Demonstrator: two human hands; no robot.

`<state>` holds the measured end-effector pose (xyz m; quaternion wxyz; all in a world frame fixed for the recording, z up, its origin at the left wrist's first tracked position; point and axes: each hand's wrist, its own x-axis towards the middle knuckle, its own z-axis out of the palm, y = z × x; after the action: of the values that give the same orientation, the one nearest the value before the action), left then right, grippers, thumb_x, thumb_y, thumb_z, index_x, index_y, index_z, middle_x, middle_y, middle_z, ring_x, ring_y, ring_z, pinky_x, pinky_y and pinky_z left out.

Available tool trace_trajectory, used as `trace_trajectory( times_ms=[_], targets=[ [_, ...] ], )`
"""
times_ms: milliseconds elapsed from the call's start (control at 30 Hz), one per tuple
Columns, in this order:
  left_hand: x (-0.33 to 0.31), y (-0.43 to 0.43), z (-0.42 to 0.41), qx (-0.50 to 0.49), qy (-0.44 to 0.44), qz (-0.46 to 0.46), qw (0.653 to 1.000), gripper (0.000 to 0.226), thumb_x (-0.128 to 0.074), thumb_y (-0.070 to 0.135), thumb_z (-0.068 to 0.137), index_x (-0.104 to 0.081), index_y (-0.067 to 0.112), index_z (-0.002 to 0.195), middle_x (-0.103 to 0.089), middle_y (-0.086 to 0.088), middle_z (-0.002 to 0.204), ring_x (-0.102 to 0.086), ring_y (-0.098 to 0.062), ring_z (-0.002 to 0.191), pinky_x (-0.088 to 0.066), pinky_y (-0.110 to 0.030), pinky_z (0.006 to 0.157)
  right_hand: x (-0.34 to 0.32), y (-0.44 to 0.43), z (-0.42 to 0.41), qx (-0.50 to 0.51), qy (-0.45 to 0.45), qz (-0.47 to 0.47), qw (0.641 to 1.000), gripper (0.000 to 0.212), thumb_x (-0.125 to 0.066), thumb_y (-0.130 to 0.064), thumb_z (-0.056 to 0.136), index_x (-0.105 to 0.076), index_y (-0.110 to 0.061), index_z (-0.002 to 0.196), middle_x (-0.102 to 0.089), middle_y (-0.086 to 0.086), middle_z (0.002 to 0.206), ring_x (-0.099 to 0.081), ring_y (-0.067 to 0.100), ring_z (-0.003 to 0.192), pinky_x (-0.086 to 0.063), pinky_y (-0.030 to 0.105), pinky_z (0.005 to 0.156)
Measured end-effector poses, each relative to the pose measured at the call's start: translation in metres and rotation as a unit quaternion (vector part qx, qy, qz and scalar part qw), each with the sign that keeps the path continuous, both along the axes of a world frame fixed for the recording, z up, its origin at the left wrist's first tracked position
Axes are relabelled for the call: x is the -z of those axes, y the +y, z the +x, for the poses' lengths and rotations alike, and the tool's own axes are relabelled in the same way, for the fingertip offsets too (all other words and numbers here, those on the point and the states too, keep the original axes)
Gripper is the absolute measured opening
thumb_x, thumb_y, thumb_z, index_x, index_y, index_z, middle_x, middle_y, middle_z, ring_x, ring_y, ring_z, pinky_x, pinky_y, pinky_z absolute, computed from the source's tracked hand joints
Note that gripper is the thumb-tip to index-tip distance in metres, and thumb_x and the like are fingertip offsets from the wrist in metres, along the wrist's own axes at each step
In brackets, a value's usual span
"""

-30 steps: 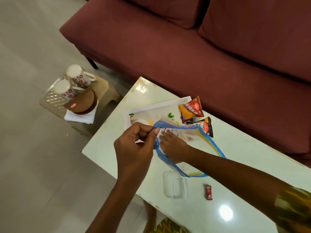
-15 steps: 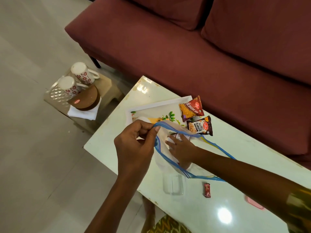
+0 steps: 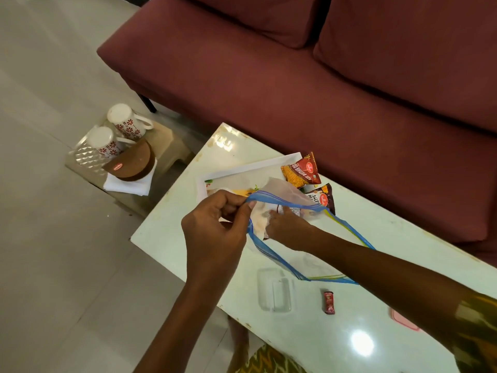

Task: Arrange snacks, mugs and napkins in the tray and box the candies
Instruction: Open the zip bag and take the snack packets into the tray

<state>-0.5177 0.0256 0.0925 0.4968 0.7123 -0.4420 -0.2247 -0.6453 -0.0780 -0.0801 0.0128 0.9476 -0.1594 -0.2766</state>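
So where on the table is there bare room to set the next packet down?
Bare top lies left of the tray toward the corner, and behind the zip bag near the sofa. Crowded: around the clear box and candy.

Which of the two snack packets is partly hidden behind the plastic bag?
The dark salted-peanuts packet; the bag covers its left side. The orange-red sev packet shows almost whole.

Maroon sofa; red-flowered white mugs.
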Motion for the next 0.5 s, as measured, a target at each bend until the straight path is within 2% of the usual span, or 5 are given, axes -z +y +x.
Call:
trace_trajectory(
  times_ms=[167, 333, 400, 433, 500],
  targets=[
    [0.014, -0.001, 0.001, -0.030, -0.050, 0.021, 0.998, 0.011, -0.071, 0.012, 0.077, -0.067, 0.002, 0.081, -0.066, -0.003, 0.071, -0.066, -0.017, 0.065, -0.058, -0.030, 0.064, -0.047, 0.003, 0.010, 0.193, -0.162, 0.094, 0.963, 0.039, -0.044, 0.000, 0.092, -0.039, -0.005, 0.130, -0.063, 0.017, 0.113, -0.064, 0.031, 0.094, -0.052, 0.036, 0.075],
    [0.020, -0.004, 0.011, -0.061, -0.039, 0.028, 0.997, 0.027, -0.066, 0.029, 0.075, -0.066, 0.002, 0.080, -0.066, -0.001, 0.070, -0.065, -0.010, 0.061, -0.056, -0.019, 0.059, -0.115, 0.022, 0.003, 0.241, -0.299, 0.125, 0.915, 0.034, -0.048, -0.006, 0.089, -0.046, -0.010, 0.122, -0.066, 0.016, 0.106, -0.064, 0.036, 0.087, -0.048, 0.040, 0.063],
    [0.023, -0.006, 0.018, -0.074, -0.036, 0.033, 0.996, 0.025, -0.066, 0.027, 0.076, -0.065, 0.003, 0.080, -0.064, 0.003, 0.069, -0.064, -0.007, 0.060, -0.054, -0.012, 0.058, -0.139, 0.026, 0.000, 0.284, -0.381, 0.171, 0.863, 0.020, -0.048, -0.008, 0.091, -0.052, -0.011, 0.110, -0.068, 0.011, 0.095, -0.063, 0.029, 0.083, -0.049, 0.039, 0.062],
    [0.025, -0.007, 0.023, -0.085, -0.041, 0.035, 0.995, 0.021, -0.067, 0.023, 0.077, -0.065, 0.003, 0.079, -0.063, 0.003, 0.068, -0.063, -0.007, 0.059, -0.052, -0.008, 0.055, -0.148, 0.025, -0.002, 0.314, -0.423, 0.205, 0.825, 0.014, -0.048, -0.008, 0.092, -0.054, -0.011, 0.104, -0.068, 0.004, 0.088, -0.062, 0.017, 0.079, -0.050, 0.036, 0.061],
    [0.029, -0.010, 0.033, -0.116, -0.053, 0.041, 0.991, 0.016, -0.067, 0.018, 0.079, -0.066, 0.003, 0.080, -0.063, 0.001, 0.068, -0.063, -0.009, 0.058, -0.048, -0.004, 0.052, -0.160, 0.020, -0.005, 0.364, -0.510, 0.261, 0.734, 0.014, -0.051, -0.003, 0.090, -0.055, -0.016, 0.090, -0.061, -0.012, 0.076, -0.058, -0.002, 0.071, -0.045, 0.016, 0.056]
  ],
)
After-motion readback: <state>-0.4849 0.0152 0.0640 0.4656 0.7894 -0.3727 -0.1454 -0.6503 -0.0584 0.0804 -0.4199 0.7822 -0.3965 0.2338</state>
